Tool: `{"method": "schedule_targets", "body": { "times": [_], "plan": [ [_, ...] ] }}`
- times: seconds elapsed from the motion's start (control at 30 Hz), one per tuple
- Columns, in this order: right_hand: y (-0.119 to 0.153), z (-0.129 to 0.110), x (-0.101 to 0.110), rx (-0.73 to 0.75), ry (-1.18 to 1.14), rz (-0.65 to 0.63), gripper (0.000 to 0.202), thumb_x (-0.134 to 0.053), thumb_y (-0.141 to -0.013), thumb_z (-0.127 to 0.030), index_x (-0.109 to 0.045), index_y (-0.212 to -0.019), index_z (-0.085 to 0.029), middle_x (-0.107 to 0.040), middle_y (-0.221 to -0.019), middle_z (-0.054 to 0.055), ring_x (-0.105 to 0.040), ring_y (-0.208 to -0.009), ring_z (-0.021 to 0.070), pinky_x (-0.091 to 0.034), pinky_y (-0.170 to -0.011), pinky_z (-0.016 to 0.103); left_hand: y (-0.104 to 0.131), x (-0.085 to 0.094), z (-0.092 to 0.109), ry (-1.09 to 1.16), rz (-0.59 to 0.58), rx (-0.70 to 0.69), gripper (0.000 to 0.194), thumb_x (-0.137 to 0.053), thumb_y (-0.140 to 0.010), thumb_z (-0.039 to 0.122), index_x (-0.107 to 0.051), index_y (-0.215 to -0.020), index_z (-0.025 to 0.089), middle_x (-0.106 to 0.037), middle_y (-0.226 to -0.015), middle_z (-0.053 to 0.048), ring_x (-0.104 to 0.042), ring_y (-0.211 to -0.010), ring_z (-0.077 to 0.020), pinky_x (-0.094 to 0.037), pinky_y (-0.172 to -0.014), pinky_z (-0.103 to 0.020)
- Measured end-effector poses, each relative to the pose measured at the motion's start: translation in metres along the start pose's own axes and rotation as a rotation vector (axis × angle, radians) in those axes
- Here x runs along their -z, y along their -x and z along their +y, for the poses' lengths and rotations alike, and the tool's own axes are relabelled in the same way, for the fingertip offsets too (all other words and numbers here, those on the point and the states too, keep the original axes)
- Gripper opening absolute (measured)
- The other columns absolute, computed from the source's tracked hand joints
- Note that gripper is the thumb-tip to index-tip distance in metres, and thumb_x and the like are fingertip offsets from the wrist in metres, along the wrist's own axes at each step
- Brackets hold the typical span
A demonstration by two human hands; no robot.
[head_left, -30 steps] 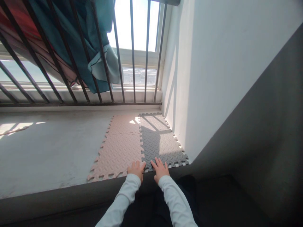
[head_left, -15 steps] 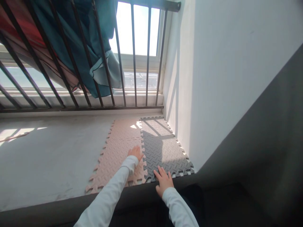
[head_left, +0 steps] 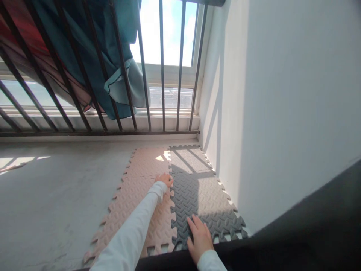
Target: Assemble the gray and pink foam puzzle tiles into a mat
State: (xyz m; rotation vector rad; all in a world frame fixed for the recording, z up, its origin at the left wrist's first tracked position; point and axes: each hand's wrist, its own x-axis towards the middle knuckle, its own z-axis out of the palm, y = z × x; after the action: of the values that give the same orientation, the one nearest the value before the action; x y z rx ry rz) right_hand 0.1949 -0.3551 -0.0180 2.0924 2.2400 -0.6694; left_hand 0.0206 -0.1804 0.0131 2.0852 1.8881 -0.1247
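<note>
My left hand [head_left: 165, 179] rests palm down on the pink foam mat tile [head_left: 135, 199]. Its fingers are apart, with their tips by the seam with the grey tiles. My right hand [head_left: 200, 237] lies open, fingers spread, on the near part of the grey foam mat tile [head_left: 214, 207]. Behind these lie a second pink tile [head_left: 146, 160] and a second grey tile [head_left: 188, 156]. Pink and grey edges meet along the middle seam; whether every tooth is locked there I cannot tell. Neither hand holds anything.
A white wall [head_left: 276, 105] rises along the right side of the mats. Dark metal railings [head_left: 163, 71] stand at the back before a window, with a teal curtain [head_left: 84, 49] behind them. Bare concrete [head_left: 56, 203] spreads to the left; the ledge drops off in front.
My left hand has moved along the seam, away from me toward the back tiles. My right hand still lies on the near grey tile, slightly farther in from its edge. The view has shifted closer.
</note>
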Motion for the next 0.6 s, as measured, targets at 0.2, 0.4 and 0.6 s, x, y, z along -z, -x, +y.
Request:
{"method": "schedule_targets", "body": {
  "times": [0.2,0.4,0.6],
  "plan": [
    [-0.004,-0.014,0.005,-0.049,0.089,-0.009,0.060,-0.044,-0.067,-0.029,-0.035,-0.126,-0.029,-0.021,-0.139,0.000,-0.018,-0.127,0.0193,-0.014,-0.102,0.040,0.104,-0.034,-0.005,-0.031,-0.208,-0.241,0.102,-0.052,-0.053,0.064,-0.003,-0.135,0.025,0.000,-0.143,-0.009,0.004,-0.128,-0.0312,-0.006,-0.096,-0.060],
    [0.004,-0.026,0.004,-0.112,0.125,0.037,0.058,-0.046,-0.071,-0.038,-0.034,-0.127,-0.029,-0.018,-0.141,0.004,-0.013,-0.128,0.0224,-0.012,-0.101,0.043,0.183,-0.086,-0.006,-0.094,-0.209,-0.140,0.098,-0.053,-0.056,0.059,-0.008,-0.135,0.021,0.003,-0.142,-0.013,0.008,-0.127,-0.0333,-0.002,-0.097,-0.059],
    [0.014,-0.010,-0.007,-0.003,0.110,0.069,0.054,-0.042,-0.074,-0.042,-0.036,-0.126,-0.029,-0.023,-0.139,0.003,-0.017,-0.127,0.0206,-0.014,-0.101,0.042,0.181,-0.090,0.003,-0.103,-0.027,-0.068,0.070,-0.047,-0.069,0.043,-0.025,-0.132,0.024,-0.014,-0.141,-0.012,-0.009,-0.129,-0.0293,-0.010,-0.098,-0.056]
  ]
}}
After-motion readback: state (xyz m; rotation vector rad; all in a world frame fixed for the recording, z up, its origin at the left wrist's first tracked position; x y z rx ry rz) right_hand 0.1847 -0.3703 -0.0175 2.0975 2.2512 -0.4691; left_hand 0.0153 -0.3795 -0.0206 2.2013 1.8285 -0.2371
